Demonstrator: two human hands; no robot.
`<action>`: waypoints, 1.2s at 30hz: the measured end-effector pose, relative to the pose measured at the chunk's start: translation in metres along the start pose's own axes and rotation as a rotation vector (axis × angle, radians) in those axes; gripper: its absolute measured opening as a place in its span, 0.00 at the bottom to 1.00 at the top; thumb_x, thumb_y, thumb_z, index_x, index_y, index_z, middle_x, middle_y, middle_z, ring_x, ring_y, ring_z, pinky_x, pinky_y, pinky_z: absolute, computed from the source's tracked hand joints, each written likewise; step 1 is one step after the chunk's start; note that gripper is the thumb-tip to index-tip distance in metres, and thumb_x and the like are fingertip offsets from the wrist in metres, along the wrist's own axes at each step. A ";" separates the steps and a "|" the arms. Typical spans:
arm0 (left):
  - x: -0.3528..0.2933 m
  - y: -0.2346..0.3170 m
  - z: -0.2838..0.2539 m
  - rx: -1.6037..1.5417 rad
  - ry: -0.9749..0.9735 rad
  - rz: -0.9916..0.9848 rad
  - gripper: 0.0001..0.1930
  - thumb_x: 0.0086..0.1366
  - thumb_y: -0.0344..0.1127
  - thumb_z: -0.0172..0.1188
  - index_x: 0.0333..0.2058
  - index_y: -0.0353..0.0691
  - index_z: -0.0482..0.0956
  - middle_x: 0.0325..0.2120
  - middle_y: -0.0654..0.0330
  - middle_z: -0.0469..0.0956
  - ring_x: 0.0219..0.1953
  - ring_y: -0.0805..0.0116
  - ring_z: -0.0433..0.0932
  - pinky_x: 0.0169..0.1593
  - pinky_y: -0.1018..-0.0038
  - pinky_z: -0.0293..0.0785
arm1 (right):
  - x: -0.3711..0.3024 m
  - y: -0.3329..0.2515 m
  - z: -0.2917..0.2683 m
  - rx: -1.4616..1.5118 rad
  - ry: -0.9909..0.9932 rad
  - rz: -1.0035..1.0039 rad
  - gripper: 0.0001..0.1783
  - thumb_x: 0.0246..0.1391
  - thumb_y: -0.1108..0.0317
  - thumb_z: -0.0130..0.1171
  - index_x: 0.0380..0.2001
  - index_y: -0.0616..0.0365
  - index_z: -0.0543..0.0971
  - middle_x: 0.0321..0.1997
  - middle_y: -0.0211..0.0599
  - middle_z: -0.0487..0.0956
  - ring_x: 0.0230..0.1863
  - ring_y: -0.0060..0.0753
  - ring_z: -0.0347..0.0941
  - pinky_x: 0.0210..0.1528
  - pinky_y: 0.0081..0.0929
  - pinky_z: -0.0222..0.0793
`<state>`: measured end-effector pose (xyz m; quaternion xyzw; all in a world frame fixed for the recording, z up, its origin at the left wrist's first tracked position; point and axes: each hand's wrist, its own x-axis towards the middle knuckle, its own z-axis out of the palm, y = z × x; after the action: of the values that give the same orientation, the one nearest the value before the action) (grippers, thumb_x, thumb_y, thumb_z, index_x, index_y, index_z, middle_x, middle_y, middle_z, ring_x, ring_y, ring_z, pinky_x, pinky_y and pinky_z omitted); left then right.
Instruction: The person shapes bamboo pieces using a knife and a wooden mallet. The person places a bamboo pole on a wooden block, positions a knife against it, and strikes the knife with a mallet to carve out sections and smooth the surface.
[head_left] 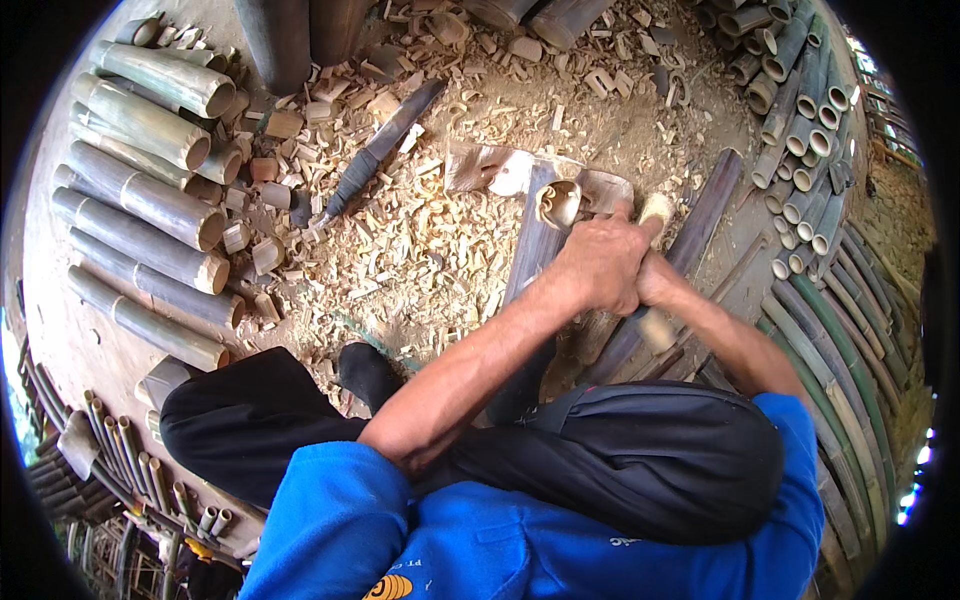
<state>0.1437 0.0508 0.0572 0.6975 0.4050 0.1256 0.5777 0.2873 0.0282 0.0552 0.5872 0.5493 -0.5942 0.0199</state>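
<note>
Bamboo piece [545,230], a dark length with a hollow pale end, stands slanted in front of the seated person, its upper end leaning against a flat wooden block [500,170] on the floor. Nearest the camera are the blue sleeves and the black trousers [640,450] of crossed legs, with both forearms reaching forward over them. The left hand [600,265] is closed in a tight grip around the bamboo piece just below its hollow end. The right hand [655,280] sits touching the left, its grip wrapped around a pale wooden handle [657,325] that sticks out below the fist; the tool's working end is hidden behind the hands. A dark split stave [700,220] lies just beside the hands on the right. Pale shavings [420,250] and short offcuts cover the floor around the block. A long dark knife [380,150] lies among them to the left. Farther left, thick bamboo sections [150,200] lie in a row side by side. At far right, thinner bamboo tubes [810,130] are stacked with cut ends showing.
</note>
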 end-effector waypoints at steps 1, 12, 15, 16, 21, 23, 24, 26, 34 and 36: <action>0.005 -0.002 -0.006 0.082 -0.161 0.056 0.40 0.28 0.31 0.72 0.50 0.37 0.76 0.40 0.44 0.82 0.47 0.50 0.80 0.52 0.63 0.78 | -0.007 -0.004 0.017 0.299 0.081 0.199 0.25 0.51 0.67 0.63 0.53 0.57 0.72 0.46 0.43 0.78 0.44 0.41 0.77 0.45 0.38 0.78; -0.013 -0.002 0.000 -0.050 0.074 0.070 0.35 0.37 0.30 0.73 0.51 0.41 0.76 0.42 0.43 0.78 0.51 0.51 0.77 0.54 0.57 0.76 | 0.007 -0.013 -0.010 -0.406 -0.145 0.050 0.39 0.41 0.71 0.68 0.61 0.56 0.68 0.58 0.47 0.73 0.62 0.40 0.68 0.66 0.32 0.64; -0.019 -0.017 -0.025 0.119 -0.108 0.153 0.41 0.37 0.32 0.74 0.55 0.38 0.74 0.50 0.43 0.74 0.56 0.46 0.72 0.61 0.59 0.71 | 0.006 -0.014 0.045 0.196 0.063 0.127 0.38 0.48 0.71 0.63 0.62 0.60 0.62 0.56 0.44 0.71 0.60 0.36 0.67 0.62 0.31 0.68; -0.030 -0.016 -0.017 0.149 0.093 0.289 0.42 0.37 0.32 0.74 0.57 0.37 0.72 0.53 0.41 0.71 0.59 0.43 0.70 0.62 0.59 0.69 | -0.002 -0.005 0.054 0.364 0.098 0.009 0.35 0.51 0.68 0.62 0.62 0.59 0.63 0.56 0.43 0.71 0.60 0.36 0.67 0.62 0.33 0.68; -0.134 0.004 -0.031 -0.073 0.088 -0.345 0.44 0.49 0.31 0.65 0.65 0.35 0.55 0.55 0.37 0.68 0.56 0.40 0.73 0.58 0.56 0.72 | -0.027 -0.024 0.094 1.561 -0.002 0.094 0.21 0.70 0.47 0.45 0.52 0.50 0.72 0.50 0.35 0.76 0.52 0.33 0.73 0.59 0.36 0.65; -0.165 -0.010 -0.025 0.078 -0.008 -0.488 0.34 0.51 0.33 0.64 0.56 0.30 0.60 0.46 0.37 0.73 0.45 0.39 0.78 0.50 0.54 0.76 | -0.027 -0.019 0.096 1.332 -0.068 0.048 0.17 0.71 0.52 0.45 0.46 0.52 0.73 0.46 0.35 0.78 0.47 0.30 0.75 0.48 0.33 0.71; -0.172 -0.014 -0.024 0.173 -0.016 -0.491 0.28 0.52 0.34 0.65 0.48 0.28 0.64 0.40 0.38 0.76 0.37 0.40 0.81 0.44 0.52 0.79 | -0.027 -0.025 0.092 1.251 -0.142 0.083 0.17 0.71 0.53 0.45 0.46 0.53 0.73 0.45 0.36 0.79 0.45 0.32 0.76 0.43 0.33 0.74; -0.163 -0.007 -0.037 0.431 -0.012 -0.475 0.21 0.52 0.33 0.65 0.40 0.32 0.65 0.32 0.42 0.77 0.36 0.46 0.81 0.39 0.55 0.80 | -0.013 -0.021 0.095 1.416 -0.215 0.091 0.14 0.70 0.59 0.48 0.46 0.57 0.74 0.41 0.37 0.80 0.39 0.32 0.79 0.36 0.31 0.76; -0.039 0.002 -0.165 0.858 -0.332 -0.226 0.09 0.43 0.28 0.65 0.28 0.38 0.80 0.26 0.50 0.82 0.33 0.48 0.83 0.37 0.57 0.79 | 0.042 -0.050 0.088 2.094 -0.368 0.071 0.17 0.70 0.63 0.45 0.49 0.68 0.75 0.41 0.48 0.81 0.42 0.40 0.80 0.51 0.40 0.80; -0.018 -0.012 -0.177 0.699 -0.686 -0.443 0.11 0.37 0.29 0.66 0.26 0.37 0.82 0.23 0.49 0.82 0.28 0.51 0.83 0.33 0.59 0.78 | 0.045 -0.054 0.083 2.091 -0.320 0.080 0.17 0.70 0.64 0.45 0.48 0.69 0.74 0.40 0.49 0.81 0.42 0.41 0.81 0.51 0.41 0.80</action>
<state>0.0131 0.1625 0.1053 0.7472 0.3480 -0.3766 0.4228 0.1813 0.0207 0.0323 0.2449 -0.2639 -0.8410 -0.4039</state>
